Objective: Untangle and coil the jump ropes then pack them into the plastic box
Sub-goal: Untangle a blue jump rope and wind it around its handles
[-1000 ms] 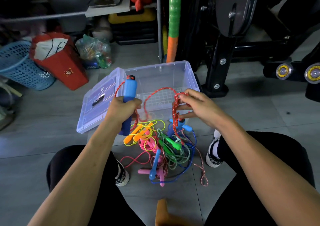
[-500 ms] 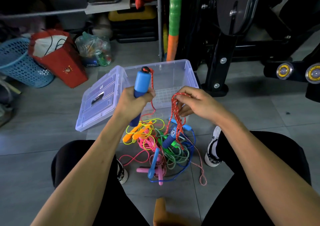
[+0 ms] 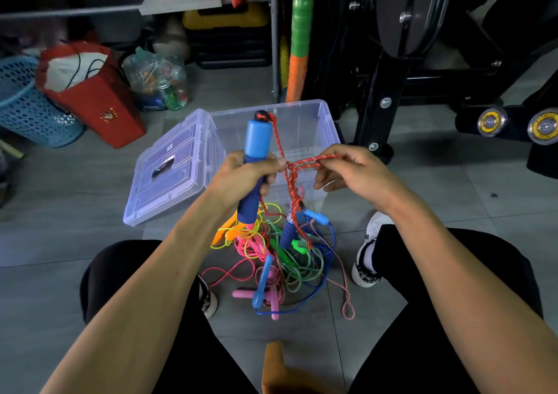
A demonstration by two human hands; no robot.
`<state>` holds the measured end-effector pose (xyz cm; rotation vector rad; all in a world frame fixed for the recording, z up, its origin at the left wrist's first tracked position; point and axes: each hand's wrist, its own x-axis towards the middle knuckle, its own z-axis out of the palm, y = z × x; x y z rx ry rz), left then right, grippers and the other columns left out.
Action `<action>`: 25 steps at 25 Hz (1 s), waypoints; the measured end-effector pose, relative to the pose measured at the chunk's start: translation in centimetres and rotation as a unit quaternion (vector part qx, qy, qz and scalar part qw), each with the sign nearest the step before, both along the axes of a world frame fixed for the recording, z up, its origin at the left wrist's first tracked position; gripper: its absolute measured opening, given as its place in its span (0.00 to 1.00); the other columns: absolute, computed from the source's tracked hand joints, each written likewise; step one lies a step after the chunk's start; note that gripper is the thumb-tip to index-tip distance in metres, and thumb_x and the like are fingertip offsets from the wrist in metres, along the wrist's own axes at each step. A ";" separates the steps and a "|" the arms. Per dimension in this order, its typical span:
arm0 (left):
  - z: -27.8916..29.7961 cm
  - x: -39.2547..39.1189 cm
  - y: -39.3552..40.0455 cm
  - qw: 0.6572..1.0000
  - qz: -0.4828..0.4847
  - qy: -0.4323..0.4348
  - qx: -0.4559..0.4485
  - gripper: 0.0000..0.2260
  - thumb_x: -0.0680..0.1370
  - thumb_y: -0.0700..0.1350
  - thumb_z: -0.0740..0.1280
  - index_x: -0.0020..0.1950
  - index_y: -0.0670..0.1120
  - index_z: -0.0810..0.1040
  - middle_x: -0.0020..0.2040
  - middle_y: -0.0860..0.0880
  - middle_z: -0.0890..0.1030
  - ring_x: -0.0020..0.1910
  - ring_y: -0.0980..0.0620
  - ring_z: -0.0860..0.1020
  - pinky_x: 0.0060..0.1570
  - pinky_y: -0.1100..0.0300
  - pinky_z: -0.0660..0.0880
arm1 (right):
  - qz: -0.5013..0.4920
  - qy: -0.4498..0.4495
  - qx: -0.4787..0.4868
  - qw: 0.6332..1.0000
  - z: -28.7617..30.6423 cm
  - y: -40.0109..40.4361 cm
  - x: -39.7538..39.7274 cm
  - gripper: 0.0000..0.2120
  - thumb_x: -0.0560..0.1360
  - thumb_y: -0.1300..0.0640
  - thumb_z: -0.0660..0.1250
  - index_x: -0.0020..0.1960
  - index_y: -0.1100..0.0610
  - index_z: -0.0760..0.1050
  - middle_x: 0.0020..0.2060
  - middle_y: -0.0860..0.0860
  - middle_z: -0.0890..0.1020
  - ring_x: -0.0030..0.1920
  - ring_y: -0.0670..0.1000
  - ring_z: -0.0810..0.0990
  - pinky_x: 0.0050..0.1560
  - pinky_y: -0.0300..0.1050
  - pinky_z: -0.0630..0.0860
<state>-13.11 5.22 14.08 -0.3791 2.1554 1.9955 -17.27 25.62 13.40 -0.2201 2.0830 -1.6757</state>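
Left hand point(image 3: 241, 176) grips the blue handle point(image 3: 256, 140) upright; right hand point(image 3: 353, 173) apparently pinches red rope point(image 3: 305, 162) loops.

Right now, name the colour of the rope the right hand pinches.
Red with white flecks, rope, head view.

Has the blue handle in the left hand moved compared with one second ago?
Yes. The blue handle has risen and swung right: its top now stands in front of the plastic box, not by the lid. The left hand grips it.
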 end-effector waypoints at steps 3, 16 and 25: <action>0.4 0.4 -0.1 1.000 0.016 0.011 0.009 0.12 0.76 0.37 0.69 0.34 0.48 0.81 0.43 0.44 0.84 0.30 0.51 0.75 0.36 0.56 0.73 | -0.044 -0.012 -0.028 0.999 0.0 0.0 -0.2 0.10 0.80 0.61 0.61 0.44 0.56 0.79 0.36 0.50 0.84 0.42 0.51 0.84 0.44 0.45 0.79; 0.5 -0.1 -0.2 0.950 0.199 -0.107 0.216 0.05 0.77 0.39 0.67 0.42 0.40 0.75 0.37 0.43 0.81 0.32 0.46 0.83 0.31 0.56 0.80 | 0.115 0.063 0.105 0.986 -2.5 -3.3 1.2 0.10 0.69 0.61 0.75 0.44 0.49 0.78 0.42 0.48 0.82 0.41 0.44 0.81 0.53 0.46 0.79; 1.1 -0.2 -2.1 0.951 0.218 -0.101 0.194 0.08 0.78 0.41 0.65 0.38 0.43 0.74 0.30 0.49 0.81 0.32 0.52 0.82 0.32 0.61 0.79 | 0.081 0.017 0.104 0.991 -3.1 -2.7 0.0 0.09 0.79 0.66 0.59 0.49 0.56 0.76 0.34 0.51 0.79 0.32 0.46 0.78 0.34 0.36 0.73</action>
